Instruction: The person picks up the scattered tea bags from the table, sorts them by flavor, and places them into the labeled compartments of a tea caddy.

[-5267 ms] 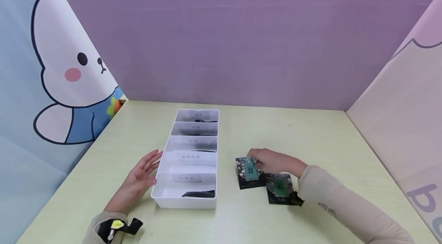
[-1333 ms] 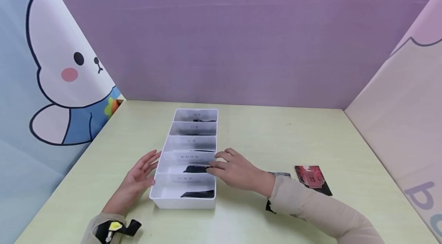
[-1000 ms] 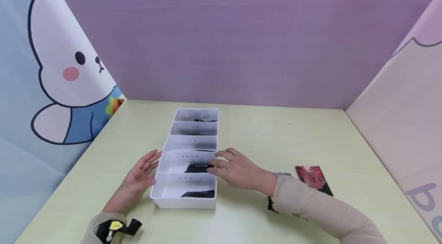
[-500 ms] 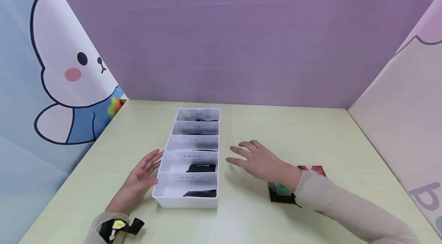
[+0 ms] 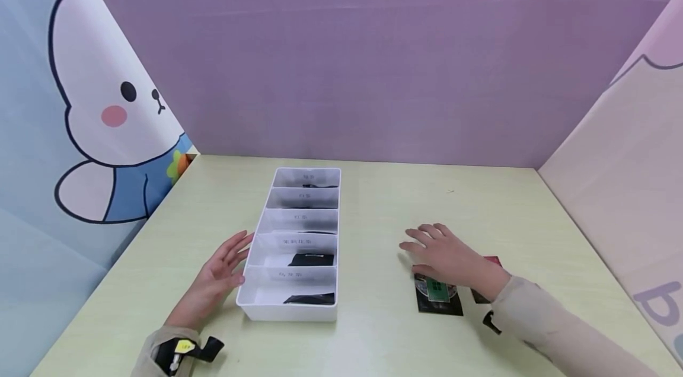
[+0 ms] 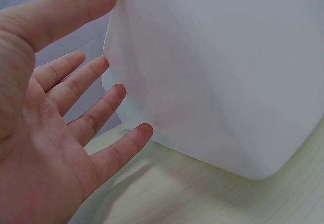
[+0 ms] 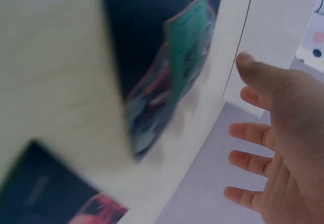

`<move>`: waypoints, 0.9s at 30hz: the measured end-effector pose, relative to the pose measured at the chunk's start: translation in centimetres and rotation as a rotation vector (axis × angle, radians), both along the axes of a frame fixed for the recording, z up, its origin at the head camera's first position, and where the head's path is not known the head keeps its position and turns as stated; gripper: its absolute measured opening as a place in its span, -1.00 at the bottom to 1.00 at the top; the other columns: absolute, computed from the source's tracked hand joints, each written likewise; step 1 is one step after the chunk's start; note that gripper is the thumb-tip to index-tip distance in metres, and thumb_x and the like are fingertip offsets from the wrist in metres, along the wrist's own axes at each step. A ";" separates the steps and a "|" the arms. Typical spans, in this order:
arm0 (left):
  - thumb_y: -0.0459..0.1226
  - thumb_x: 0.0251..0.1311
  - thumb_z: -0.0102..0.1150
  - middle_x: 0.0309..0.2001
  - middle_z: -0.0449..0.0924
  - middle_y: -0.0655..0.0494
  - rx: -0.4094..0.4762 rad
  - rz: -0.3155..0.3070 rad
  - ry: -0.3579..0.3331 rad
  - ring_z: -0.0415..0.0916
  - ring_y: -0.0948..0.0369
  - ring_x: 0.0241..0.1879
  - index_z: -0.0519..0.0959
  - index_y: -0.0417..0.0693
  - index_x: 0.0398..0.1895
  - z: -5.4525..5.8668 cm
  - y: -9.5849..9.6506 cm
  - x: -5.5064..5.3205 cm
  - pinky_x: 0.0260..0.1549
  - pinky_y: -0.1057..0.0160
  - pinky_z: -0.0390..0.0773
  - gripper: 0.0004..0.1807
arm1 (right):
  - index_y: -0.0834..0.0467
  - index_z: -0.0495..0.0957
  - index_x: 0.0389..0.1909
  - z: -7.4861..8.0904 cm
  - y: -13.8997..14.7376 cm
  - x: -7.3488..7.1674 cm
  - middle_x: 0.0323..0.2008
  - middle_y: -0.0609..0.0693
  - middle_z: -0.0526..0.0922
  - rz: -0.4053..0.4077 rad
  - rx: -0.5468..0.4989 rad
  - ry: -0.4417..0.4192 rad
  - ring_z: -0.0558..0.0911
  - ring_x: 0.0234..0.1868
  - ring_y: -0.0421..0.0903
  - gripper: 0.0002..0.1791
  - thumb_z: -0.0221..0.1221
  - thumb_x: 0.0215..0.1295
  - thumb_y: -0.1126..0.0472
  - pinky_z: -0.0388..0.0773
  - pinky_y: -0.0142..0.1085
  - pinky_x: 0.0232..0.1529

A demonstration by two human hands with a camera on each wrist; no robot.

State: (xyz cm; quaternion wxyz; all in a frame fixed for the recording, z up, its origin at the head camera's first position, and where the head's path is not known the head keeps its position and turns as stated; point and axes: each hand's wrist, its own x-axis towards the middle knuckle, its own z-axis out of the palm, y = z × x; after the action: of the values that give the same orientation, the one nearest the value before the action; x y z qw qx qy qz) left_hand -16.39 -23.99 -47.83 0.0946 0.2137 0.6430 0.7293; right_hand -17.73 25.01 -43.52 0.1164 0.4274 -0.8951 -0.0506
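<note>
My left hand point(image 5: 208, 282) rests its spread fingers along the left side of a long white divided box point(image 5: 285, 312); in the left wrist view, fingertips point(image 6: 144, 132) meet its wall. To the right, my right hand point(image 5: 448, 258) hovers with fingers spread and nothing in them. It partly covers a flat black packet with a green label point(image 5: 439, 301), which also shows blurred in the right wrist view. A red-and-black packet point(image 5: 479, 296) lies beyond it, mostly hidden by the wrist.
Black packets lie in the box's labelled compartments, including one in the nearest point(image 5: 310, 299) and one in the second nearest point(image 5: 312, 259). A purple panel point(image 5: 363, 69) closes off the back of the pale table point(image 5: 384, 341), with printed sheets at both sides.
The right hand has carried the teal-labelled packet into the box's second-nearest compartment, let go, and moved back right over the green-labelled packet. The left hand has stayed at the box.
</note>
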 end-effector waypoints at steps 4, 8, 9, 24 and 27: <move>-0.59 0.29 0.02 0.41 0.24 0.37 0.009 -0.009 0.012 0.30 0.36 0.31 -0.07 -0.16 0.57 0.0 0.0 0.0 0.19 0.37 0.40 -0.17 | 0.13 0.53 0.16 -0.2 1.2 0.4 0.15 0.18 0.52 -0.080 -0.023 -0.137 0.48 0.14 0.18 -0.48 0.23 0.34 -0.11 0.43 0.15 0.10; -0.60 0.28 0.01 0.42 0.24 0.37 0.009 -0.014 0.020 0.30 0.36 0.31 -0.09 -0.20 0.57 -0.1 0.0 -0.1 0.19 0.37 0.40 -0.16 | 0.09 0.55 0.08 -0.4 2.0 0.6 0.04 0.07 0.51 -0.198 -0.069 -0.331 0.44 0.05 0.10 -0.37 0.21 0.24 -0.32 0.39 0.16 0.06; -0.59 0.28 0.01 0.42 0.24 0.37 0.005 -0.011 0.020 0.30 0.36 0.31 -0.09 -0.20 0.57 -0.2 0.0 -0.1 0.18 0.37 0.40 -0.16 | 0.09 0.55 0.06 -0.5 2.1 0.7 0.02 0.04 0.49 -0.226 -0.083 -0.380 0.42 0.03 0.07 -0.33 0.23 0.17 -0.37 0.38 0.15 0.04; -0.52 0.30 0.07 0.40 0.22 0.42 -0.080 0.052 -0.051 0.31 0.42 0.29 -0.13 -0.20 0.57 0.3 0.1 0.2 0.16 0.38 0.41 -0.14 | 0.02 0.40 -0.10 -0.7 2.2 1.2 -0.15 -0.15 0.42 -0.230 -0.246 -0.691 0.37 -0.10 -0.12 -0.35 0.58 -0.14 -0.02 0.51 -0.20 -0.09; -0.51 0.30 0.08 0.41 0.22 0.41 -0.087 0.057 -0.061 0.30 0.43 0.29 -0.13 -0.19 0.58 0.3 0.1 0.3 0.16 0.39 0.41 -0.14 | 0.01 0.38 -0.08 -0.3 2.1 1.0 -0.13 -0.13 0.50 -0.229 -0.289 -0.779 0.47 -0.12 -0.13 -0.39 0.55 -0.06 0.11 0.54 -0.23 -0.11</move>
State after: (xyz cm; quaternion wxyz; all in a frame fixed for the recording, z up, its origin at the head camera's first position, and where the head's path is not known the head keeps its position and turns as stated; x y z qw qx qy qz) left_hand -16.11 -23.86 -47.49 0.1025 0.1685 0.6769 0.7092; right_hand -16.70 27.08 -43.79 -0.1780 0.2919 -0.9117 0.2276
